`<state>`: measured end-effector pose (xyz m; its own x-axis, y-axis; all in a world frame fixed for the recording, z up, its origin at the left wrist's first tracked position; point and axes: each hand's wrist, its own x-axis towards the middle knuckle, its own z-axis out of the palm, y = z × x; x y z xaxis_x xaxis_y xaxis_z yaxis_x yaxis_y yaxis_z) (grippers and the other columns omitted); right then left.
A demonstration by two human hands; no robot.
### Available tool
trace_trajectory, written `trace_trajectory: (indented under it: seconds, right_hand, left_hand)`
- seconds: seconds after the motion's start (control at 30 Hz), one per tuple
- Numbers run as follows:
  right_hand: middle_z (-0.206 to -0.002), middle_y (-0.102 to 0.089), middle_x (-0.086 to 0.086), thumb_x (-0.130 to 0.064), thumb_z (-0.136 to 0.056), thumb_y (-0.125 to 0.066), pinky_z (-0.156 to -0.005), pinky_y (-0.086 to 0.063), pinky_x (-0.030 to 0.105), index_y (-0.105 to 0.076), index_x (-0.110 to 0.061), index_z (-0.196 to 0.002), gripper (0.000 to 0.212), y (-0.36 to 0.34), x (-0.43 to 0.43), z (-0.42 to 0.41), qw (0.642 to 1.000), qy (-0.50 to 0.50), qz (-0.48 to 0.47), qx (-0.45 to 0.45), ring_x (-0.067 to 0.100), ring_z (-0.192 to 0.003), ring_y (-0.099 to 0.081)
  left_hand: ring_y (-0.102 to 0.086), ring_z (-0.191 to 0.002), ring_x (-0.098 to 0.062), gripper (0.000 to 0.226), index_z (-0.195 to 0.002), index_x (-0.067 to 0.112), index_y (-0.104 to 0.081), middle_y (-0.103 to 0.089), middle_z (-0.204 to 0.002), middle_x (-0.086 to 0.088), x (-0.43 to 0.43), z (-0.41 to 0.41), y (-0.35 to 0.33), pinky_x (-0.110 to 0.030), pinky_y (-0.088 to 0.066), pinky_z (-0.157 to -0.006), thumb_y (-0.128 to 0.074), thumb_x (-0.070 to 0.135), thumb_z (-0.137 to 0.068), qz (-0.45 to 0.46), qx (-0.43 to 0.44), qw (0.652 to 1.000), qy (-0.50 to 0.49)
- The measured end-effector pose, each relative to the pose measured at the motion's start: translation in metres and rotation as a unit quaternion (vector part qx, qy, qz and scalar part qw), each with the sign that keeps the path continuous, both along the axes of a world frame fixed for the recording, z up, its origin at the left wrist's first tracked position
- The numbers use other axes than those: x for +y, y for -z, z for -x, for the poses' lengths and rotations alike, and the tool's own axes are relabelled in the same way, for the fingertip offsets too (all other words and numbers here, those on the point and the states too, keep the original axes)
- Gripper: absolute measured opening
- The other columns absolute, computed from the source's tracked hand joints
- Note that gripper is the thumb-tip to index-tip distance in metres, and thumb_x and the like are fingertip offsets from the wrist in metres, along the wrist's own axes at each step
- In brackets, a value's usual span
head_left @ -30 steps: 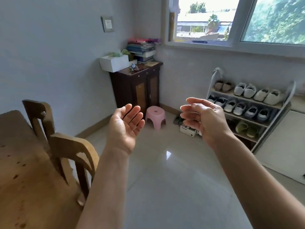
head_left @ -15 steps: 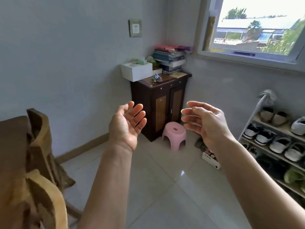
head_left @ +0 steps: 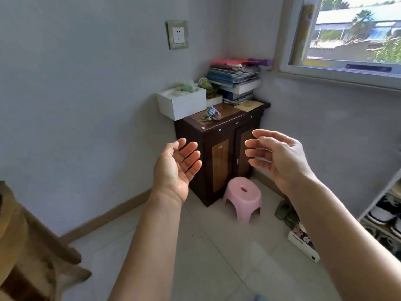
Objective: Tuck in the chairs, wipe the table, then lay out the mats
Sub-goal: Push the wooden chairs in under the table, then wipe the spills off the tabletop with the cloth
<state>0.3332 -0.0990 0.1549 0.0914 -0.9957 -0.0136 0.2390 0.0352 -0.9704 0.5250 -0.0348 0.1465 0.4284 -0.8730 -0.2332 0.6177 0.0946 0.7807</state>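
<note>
My left hand (head_left: 174, 168) is raised at chest height, palm turned inward, fingers spread, holding nothing. Facing it, my right hand (head_left: 276, 157) is also empty with loosely curled, parted fingers. Both hover in the air in front of a dark wooden cabinet (head_left: 219, 153). A blurred wooden chair (head_left: 32, 253) fills the bottom left corner, well left of my left forearm. No table, cloth or mats are in view.
A pink plastic stool (head_left: 243, 198) stands on the tiled floor before the cabinet. A white box (head_left: 182, 103) and stacked books (head_left: 236, 79) sit on the cabinet top. A shoe rack (head_left: 384, 216) lines the right wall, with a white shoebox (head_left: 303, 244) on the floor.
The view has swung to the right and forward: the table slid out of sight and the chair moved to the left edge. Both hands keep the same raised, empty pose.
</note>
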Motion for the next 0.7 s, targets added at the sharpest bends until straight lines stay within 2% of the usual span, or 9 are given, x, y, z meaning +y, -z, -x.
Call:
trace_trajectory:
  seconds: [0.37, 0.7]
  right_hand:
    - [-0.082, -0.076, 0.009, -0.006, -0.097, -0.052, -0.051, -0.056, 0.026, -0.071, -0.011, -0.101, 0.019, -0.007, -0.251, -0.019, 0.996, -0.079, 0.005, 0.045, 0.016, -0.063, -0.070]
    - [-0.084, -0.076, 0.008, -0.007, -0.095, -0.057, -0.054, -0.058, 0.028, -0.071, -0.013, -0.096, 0.016, 0.031, -0.413, -0.077, 0.989, -0.112, -0.046, 0.087, 0.017, -0.068, -0.071]
  left_hand:
    - [-0.070, -0.065, -0.012, 0.020, -0.101, 0.020, -0.064, -0.075, -0.081, 0.001, -0.233, 0.001, 0.006, -0.029, -0.053, -0.061, -0.045, 0.027, -0.099, -0.003, 0.020, 0.998, -0.054]
    - [-0.070, -0.065, -0.013, 0.018, -0.101, 0.018, -0.065, -0.076, -0.082, 0.000, -0.391, -0.041, 0.044, -0.027, -0.055, -0.057, -0.051, 0.027, -0.095, -0.069, 0.011, 0.994, -0.079]
